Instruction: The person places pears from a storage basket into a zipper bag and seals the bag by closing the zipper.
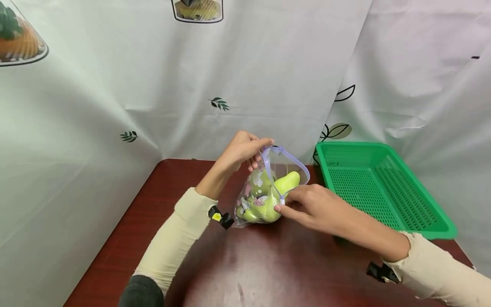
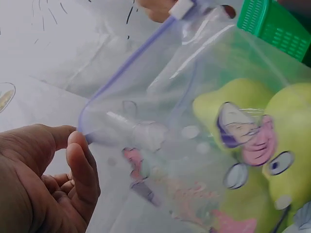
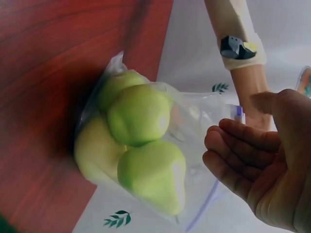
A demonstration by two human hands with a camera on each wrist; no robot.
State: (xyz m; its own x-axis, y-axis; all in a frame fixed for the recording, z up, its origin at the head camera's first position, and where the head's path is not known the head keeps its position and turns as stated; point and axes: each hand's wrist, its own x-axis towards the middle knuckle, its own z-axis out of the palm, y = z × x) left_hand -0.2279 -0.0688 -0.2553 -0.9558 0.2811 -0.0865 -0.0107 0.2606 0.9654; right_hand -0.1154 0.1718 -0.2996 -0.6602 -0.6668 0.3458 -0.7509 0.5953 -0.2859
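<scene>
A clear zip bag [image 1: 245, 198] with a purple rim and printed cartoon figures stands on the table, its mouth gaping. Inside lie several smooth yellow-green fruits [image 3: 141, 116], some rounded and some tapering; their kind is unclear. My left hand [image 1: 245, 149] pinches one corner of the rim between thumb and forefinger, as the left wrist view also shows with that hand [image 2: 53, 170]. At the rim's near side, my right hand [image 1: 318, 209] holds the bag by the white slider [image 1: 282, 201]. The right wrist view shows its fingers [image 3: 243, 150] curled beside the rim.
A green perforated plastic basket [image 1: 368, 192] stands on the right of the dark red-brown table [image 1: 245, 264]. Behind the table and at its sides hangs a white printed sheet [image 1: 268, 85]. Both forearms carry a small black strap device [image 1: 220, 216] at the wrist.
</scene>
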